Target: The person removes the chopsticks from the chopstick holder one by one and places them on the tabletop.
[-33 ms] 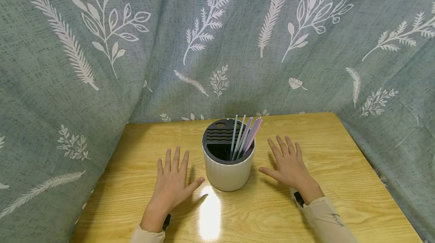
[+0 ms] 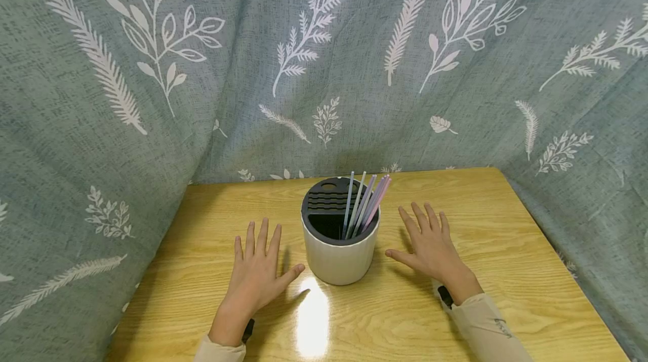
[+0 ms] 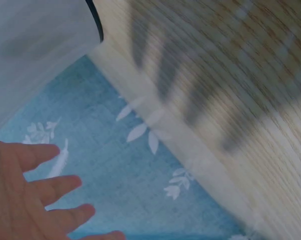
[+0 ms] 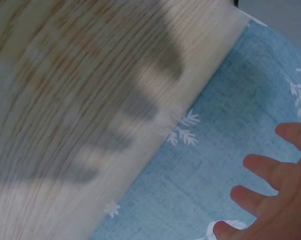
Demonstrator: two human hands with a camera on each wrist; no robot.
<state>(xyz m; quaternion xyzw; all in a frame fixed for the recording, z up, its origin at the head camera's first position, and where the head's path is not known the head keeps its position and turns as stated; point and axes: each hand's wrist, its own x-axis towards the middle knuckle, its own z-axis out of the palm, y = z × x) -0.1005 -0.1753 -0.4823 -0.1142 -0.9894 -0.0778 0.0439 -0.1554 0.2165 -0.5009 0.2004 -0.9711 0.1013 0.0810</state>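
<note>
A white holder [image 2: 339, 258], thin sticks [image 2: 360, 211] slanting from its black top [image 2: 328, 200], stands near the middle of the surface's [image 2: 511, 272] far edge. The left hand [image 2: 259, 275] and right hand [image 2: 429, 244] flank it, fingers spread; patterned cloth [image 2: 354, 69] hangs beyond that edge.

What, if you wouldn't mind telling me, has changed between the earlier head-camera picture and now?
Nothing has visibly changed, and nothing was taken hold of or let go. The left hand and right hand stay open beside the container, with the thin sticks leaning in it.
</note>
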